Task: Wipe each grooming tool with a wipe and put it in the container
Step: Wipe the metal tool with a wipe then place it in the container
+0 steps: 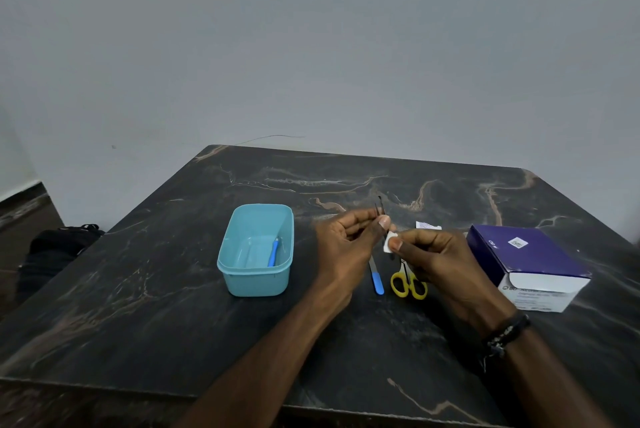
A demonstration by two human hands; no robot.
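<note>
Tweezers (378, 207) pinched in my left hand (346, 240), I'm wiping them; right hand (436, 254) fingertips are squeezing the wipe (390, 242); container (256, 249) drop next.

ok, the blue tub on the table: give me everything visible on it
The tub is a light blue, rounded-rectangular container that looks like plastic, with a thick rim and no lid. It sits upright on the dark marbled table, left of both hands, touched by neither. Inside, one blue-handled tool lies against the right wall.
</note>
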